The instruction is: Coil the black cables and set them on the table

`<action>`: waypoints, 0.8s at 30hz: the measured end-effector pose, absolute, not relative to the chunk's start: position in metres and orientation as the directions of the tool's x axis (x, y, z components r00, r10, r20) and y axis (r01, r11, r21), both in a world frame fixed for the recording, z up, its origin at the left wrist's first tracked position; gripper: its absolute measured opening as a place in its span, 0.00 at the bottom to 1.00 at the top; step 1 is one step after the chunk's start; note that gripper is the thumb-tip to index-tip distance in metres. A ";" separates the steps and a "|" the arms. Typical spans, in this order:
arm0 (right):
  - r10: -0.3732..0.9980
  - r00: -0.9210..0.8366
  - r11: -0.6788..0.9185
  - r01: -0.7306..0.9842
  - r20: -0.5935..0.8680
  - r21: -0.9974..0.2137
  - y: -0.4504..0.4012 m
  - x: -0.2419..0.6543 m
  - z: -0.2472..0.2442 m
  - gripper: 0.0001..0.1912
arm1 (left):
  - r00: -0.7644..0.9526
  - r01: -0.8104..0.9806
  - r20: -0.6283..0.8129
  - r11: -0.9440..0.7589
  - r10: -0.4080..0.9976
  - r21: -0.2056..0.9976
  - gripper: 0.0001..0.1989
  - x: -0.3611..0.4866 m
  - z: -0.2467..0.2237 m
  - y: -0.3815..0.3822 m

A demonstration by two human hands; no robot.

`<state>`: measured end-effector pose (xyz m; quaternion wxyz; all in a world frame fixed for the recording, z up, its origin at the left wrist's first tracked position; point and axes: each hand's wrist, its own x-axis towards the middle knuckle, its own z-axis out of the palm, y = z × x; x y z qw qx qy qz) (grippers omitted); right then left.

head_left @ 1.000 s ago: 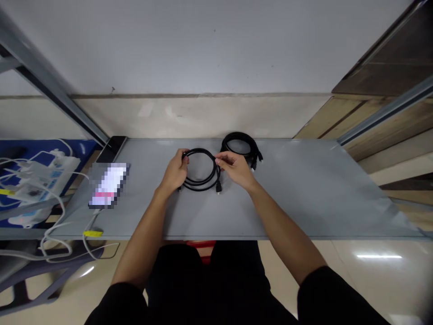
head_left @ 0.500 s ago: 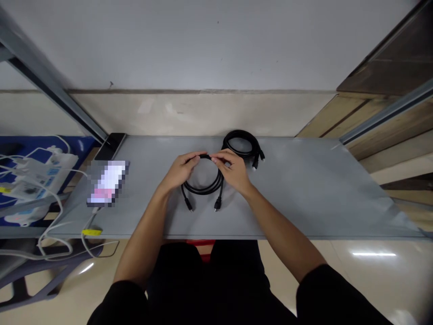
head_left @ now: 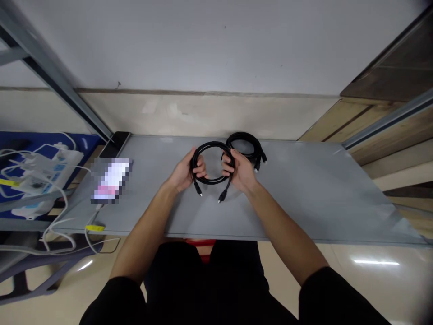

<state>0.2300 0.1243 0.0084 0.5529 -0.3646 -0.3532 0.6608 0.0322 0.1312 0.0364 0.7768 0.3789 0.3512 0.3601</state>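
A black cable [head_left: 212, 181] with a plug at each end is wound into a round coil above the grey shelf [head_left: 304, 194]. Around the coil's left side my left hand [head_left: 185, 172] is closed, fingers curled through the ring. My right hand [head_left: 241, 170] grips the right side in the same way. Both plugs hang below the coil toward me; their exact connector type is too small to make out. Just behind my right hand lies a second coiled black cable [head_left: 251, 137], its two ends pointing right.
On the left of the shelf lie a phone with a lit, blurred screen [head_left: 113, 180] and a dark flat device [head_left: 115, 142]. White charging cords [head_left: 62, 198] run to power strips [head_left: 50, 174] at far left. Metal posts [head_left: 81, 108] and a wall border the shelf.
Both hands have gone from pinching the coil's far edge to wrapping around its left and right sides. The coil looks raised off the shelf. The view has shifted slightly.
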 end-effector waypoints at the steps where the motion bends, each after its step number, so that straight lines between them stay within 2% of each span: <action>1: 0.975 -0.182 -0.202 -0.473 -0.129 -0.858 0.124 0.231 0.010 0.25 | 0.485 -0.308 -0.283 0.464 0.828 0.830 0.34 0.034 0.036 0.132; 4: 0.926 -0.288 -0.352 -0.420 -0.245 -0.836 0.122 0.231 0.013 0.27 | 0.471 -0.277 -0.358 0.521 0.806 0.808 0.34 0.035 0.037 0.133; 9: 0.858 -0.374 -0.483 -0.352 -0.352 -0.802 0.122 0.237 0.017 0.23 | 0.515 -0.215 -0.437 0.604 0.738 0.768 0.21 0.028 0.041 0.131; 12: 0.849 -0.376 -0.497 -0.330 -0.371 -0.803 0.121 0.238 0.019 0.21 | 0.525 -0.171 -0.479 0.638 0.704 0.750 0.24 0.026 0.043 0.130; 15: 0.887 -0.291 -0.450 -0.378 -0.358 -0.809 0.118 0.228 0.016 0.20 | 0.474 -0.210 -0.477 0.622 0.740 0.755 0.25 0.026 0.042 0.133; 20: 0.973 -0.075 -0.225 -0.504 -0.217 -0.834 0.116 0.205 0.008 0.24 | 0.345 -0.366 -0.405 0.519 0.847 0.772 0.22 0.028 0.041 0.134; 22: 0.980 -0.029 -0.186 -0.488 -0.197 -0.853 0.117 0.202 0.006 0.26 | 0.253 -0.321 -0.363 0.432 0.897 0.843 0.19 0.030 0.038 0.134; 24: 0.982 0.004 -0.168 -0.453 -0.190 -0.875 0.118 0.203 0.005 0.28 | 0.115 -0.199 -0.209 0.229 0.971 0.953 0.15 0.032 0.032 0.134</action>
